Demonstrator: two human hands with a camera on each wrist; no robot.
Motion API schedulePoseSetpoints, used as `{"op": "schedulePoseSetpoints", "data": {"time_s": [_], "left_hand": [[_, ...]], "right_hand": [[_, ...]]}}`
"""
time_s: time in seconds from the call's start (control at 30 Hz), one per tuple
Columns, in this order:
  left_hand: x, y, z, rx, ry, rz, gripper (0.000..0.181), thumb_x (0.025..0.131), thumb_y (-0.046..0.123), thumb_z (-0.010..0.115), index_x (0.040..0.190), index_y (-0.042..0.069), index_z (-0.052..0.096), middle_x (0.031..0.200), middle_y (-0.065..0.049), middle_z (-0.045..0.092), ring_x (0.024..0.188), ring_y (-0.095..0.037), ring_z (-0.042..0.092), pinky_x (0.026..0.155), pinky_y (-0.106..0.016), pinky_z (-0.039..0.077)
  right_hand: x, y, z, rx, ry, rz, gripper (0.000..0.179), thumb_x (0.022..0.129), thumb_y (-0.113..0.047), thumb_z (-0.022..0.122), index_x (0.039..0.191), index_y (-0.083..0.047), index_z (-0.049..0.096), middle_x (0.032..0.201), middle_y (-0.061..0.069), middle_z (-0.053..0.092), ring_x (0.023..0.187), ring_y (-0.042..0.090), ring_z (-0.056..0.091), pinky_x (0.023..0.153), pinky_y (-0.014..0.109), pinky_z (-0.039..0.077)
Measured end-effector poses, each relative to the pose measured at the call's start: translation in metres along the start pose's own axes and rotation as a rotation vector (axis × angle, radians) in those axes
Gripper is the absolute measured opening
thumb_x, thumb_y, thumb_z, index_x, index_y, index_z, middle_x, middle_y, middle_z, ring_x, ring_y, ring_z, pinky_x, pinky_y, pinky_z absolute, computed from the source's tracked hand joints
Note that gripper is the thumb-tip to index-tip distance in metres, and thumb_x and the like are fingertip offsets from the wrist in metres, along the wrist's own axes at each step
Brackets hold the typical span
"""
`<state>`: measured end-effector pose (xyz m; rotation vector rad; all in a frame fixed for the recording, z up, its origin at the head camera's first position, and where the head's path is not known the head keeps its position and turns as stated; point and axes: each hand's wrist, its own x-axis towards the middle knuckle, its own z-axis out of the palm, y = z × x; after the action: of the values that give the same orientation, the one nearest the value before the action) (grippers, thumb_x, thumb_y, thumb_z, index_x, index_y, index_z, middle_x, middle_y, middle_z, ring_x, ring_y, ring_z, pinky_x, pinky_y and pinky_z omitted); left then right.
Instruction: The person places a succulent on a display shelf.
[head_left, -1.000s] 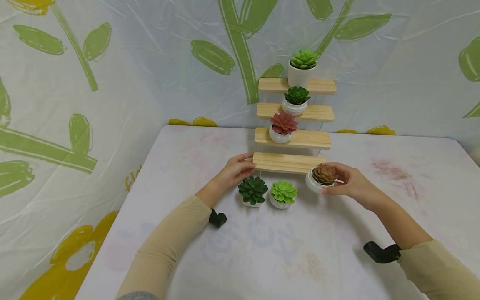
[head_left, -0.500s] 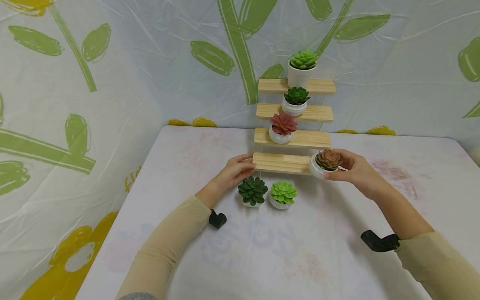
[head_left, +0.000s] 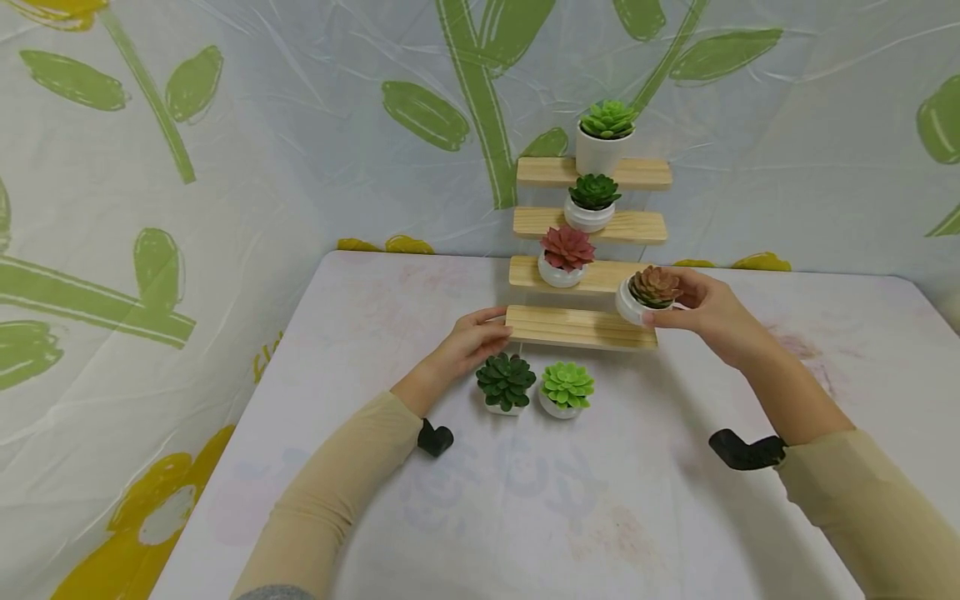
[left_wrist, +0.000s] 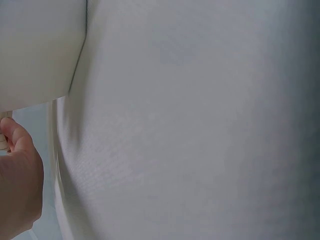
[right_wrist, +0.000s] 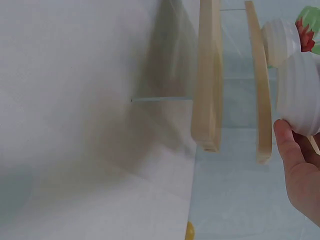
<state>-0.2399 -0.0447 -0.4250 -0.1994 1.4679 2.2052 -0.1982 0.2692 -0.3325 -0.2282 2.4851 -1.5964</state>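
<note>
My right hand (head_left: 708,312) holds a brown succulent (head_left: 656,287) in a round white pot, raised above the right end of the lowest wooden step of a plant stand (head_left: 581,327). In the right wrist view, the thumb lies against the white pot (right_wrist: 299,95), above the shelf boards (right_wrist: 207,75). My left hand (head_left: 471,340) grips the left end of that lowest step; in the left wrist view, the hand (left_wrist: 20,175) shows only at the left edge. Just in front of the stand are a dark green succulent (head_left: 506,381) and a light green succulent (head_left: 567,385), both in white pots.
Up the stand, one per step, sit a red succulent (head_left: 567,248), a deep green succulent (head_left: 592,192) and a bright green succulent (head_left: 608,120) in white pots. The table (head_left: 525,517) has a pale cloth, and a flower-printed curtain (head_left: 300,150) hangs behind it.
My right hand has lifted the brown succulent from in front of the lowest step, upward and back, to above its right end. The left hand stays in place.
</note>
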Motion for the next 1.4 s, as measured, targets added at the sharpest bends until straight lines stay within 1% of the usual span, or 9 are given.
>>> {"op": "schedulePoseSetpoints", "data": {"time_s": [0.13,0.27,0.43,0.67,0.87,1.0,1.1,1.23,1.4], "left_hand": [[0.0,0.0,0.0,0.004,0.003,0.003,0.053,0.088,-0.012,0.054,0.138,0.0,0.042,0.133,-0.024,0.047,0.085,-0.015,0.056,0.067,-0.02,0.048],[0.0,0.0,0.0,0.005,0.008,0.004,0.053,0.087,-0.012,0.054,0.137,0.0,0.043,0.132,-0.024,0.047,0.085,-0.016,0.056,0.067,-0.02,0.048],[-0.001,0.001,0.0,0.01,0.0,-0.002,0.053,0.088,-0.011,0.054,0.138,0.001,0.043,0.133,-0.023,0.047,0.084,-0.015,0.056,0.067,-0.02,0.048],[-0.002,0.003,0.002,0.013,0.003,0.005,0.053,0.088,-0.012,0.054,0.138,0.0,0.043,0.133,-0.024,0.046,0.083,-0.014,0.056,0.066,-0.02,0.048],[-0.001,0.001,0.002,0.006,0.0,0.005,0.053,0.087,-0.012,0.054,0.138,0.0,0.043,0.133,-0.024,0.047,0.083,-0.015,0.057,0.067,-0.02,0.048],[0.0,-0.001,0.001,0.003,0.008,0.005,0.052,0.087,-0.013,0.054,0.137,0.0,0.044,0.132,-0.024,0.047,0.083,-0.015,0.057,0.066,-0.02,0.048],[0.001,-0.002,0.0,-0.002,0.006,0.003,0.052,0.087,-0.013,0.054,0.137,0.0,0.044,0.132,-0.024,0.047,0.083,-0.015,0.057,0.065,-0.02,0.048],[0.001,-0.002,-0.001,-0.012,0.002,0.001,0.052,0.087,-0.013,0.053,0.137,0.0,0.044,0.132,-0.024,0.047,0.081,-0.014,0.057,0.064,-0.02,0.048],[0.001,-0.001,0.0,-0.018,-0.006,0.007,0.053,0.087,-0.013,0.053,0.137,-0.001,0.043,0.132,-0.024,0.047,0.083,-0.015,0.057,0.065,-0.02,0.048]], "right_hand": [[0.006,-0.003,0.002,0.01,0.016,0.036,0.065,0.085,-0.013,0.07,0.14,-0.006,0.037,0.109,-0.015,0.052,0.101,0.003,0.049,0.079,0.015,0.042],[0.01,-0.007,0.005,0.02,0.037,0.059,0.066,0.084,-0.015,0.07,0.14,-0.005,0.036,0.111,-0.013,0.05,0.102,0.005,0.047,0.081,0.016,0.041],[0.015,-0.01,0.007,0.012,0.049,0.058,0.065,0.084,-0.017,0.071,0.139,-0.006,0.037,0.111,-0.012,0.05,0.102,0.007,0.046,0.082,0.018,0.038],[0.026,-0.009,0.012,0.057,0.089,0.026,0.063,0.084,-0.015,0.071,0.137,-0.007,0.04,0.109,-0.01,0.052,0.098,0.01,0.046,0.078,0.017,0.043],[0.031,-0.011,0.014,-0.006,0.1,0.047,0.069,0.083,-0.024,0.073,0.141,-0.009,0.038,0.114,-0.008,0.048,0.096,0.013,0.044,0.075,0.019,0.042],[0.033,-0.013,0.014,-0.004,0.098,0.057,0.072,0.082,-0.025,0.073,0.143,-0.011,0.037,0.118,-0.007,0.047,0.097,0.013,0.044,0.076,0.02,0.043],[0.034,-0.013,0.014,0.015,0.096,0.06,0.069,0.083,-0.023,0.073,0.142,-0.011,0.038,0.117,-0.008,0.047,0.097,0.012,0.045,0.076,0.019,0.044],[0.036,-0.013,0.014,0.051,0.094,0.06,0.061,0.083,-0.021,0.073,0.136,-0.013,0.044,0.112,-0.012,0.051,0.096,0.009,0.048,0.077,0.019,0.044],[0.039,-0.013,0.015,0.089,0.102,0.057,0.055,0.083,-0.02,0.073,0.131,-0.014,0.048,0.107,-0.013,0.054,0.094,0.007,0.051,0.077,0.019,0.046]]}}
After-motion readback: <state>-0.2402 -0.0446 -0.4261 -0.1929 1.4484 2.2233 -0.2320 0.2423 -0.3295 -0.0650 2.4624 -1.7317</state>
